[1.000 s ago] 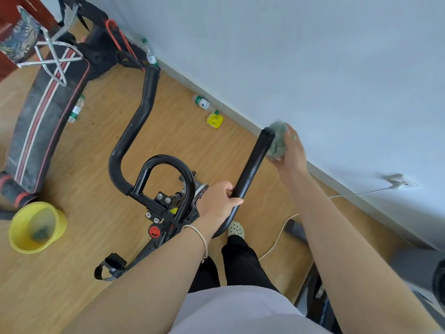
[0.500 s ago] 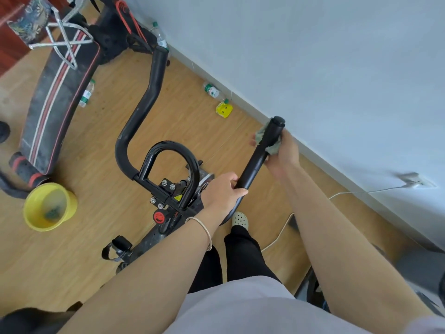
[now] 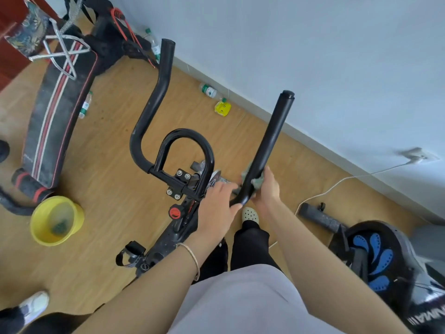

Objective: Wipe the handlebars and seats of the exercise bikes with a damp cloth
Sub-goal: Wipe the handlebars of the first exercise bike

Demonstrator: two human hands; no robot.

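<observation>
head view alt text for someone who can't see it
A person's right hand wraps a green cloth round the lower part of a black exercise-bike handlebar, while the left hand grips the bar's bend.

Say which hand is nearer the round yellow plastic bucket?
Left. The left hand holds the black tubular handlebar, nearer the yellow bucket; the right hand, holding the green cloth, is beyond the bar.

A home workout room: my exercise bike [image 3: 179, 180] under my left hand [image 3: 216, 208], a sit-up bench [image 3: 54, 114] beyond, wooden floor [image 3: 108, 189].
</observation>
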